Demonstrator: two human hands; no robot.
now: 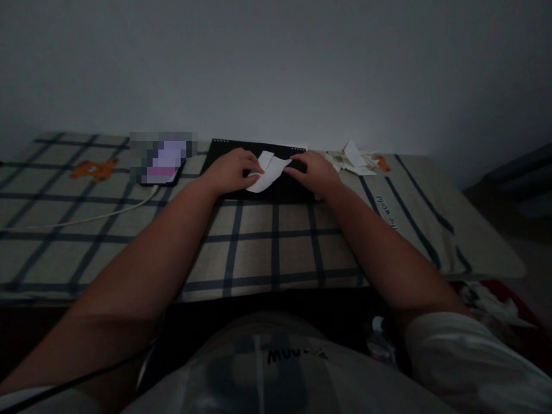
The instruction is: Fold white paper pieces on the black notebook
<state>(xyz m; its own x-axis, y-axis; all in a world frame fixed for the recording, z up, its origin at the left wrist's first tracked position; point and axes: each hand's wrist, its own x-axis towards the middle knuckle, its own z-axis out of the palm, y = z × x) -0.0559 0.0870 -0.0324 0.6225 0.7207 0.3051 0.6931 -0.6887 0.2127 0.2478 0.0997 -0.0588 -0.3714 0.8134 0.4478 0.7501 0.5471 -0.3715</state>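
Dim room, with a bare pale wall (276, 63) behind a low surface covered by a checked cloth (259, 241) in beige with dark blue lines. On the cloth, against the wall, lies a black pad (224, 152) with a row of small holes along its far edge. Both bare forearms reach forward from the bottom of the view and meet over this pad.

A white paper (269, 171), folded and partly curled, sits on the pad between the two hands. The left hand (230, 169) rests on the paper's left edge, fingers curled down onto it. The right hand (314, 169) presses the paper's right end with fingers fairly flat — whether it pinches the sheet or only pins it cannot be told in this light.

Left of the pad lies a phone (161, 164), its screen lit and blurred, with a white cable (86, 218) trailing away across the cloth. Farther left, an orange bear print (92, 168) marks the cloth. Right of the pad, near the right hand, sits a small heap of paper scraps (353, 158).
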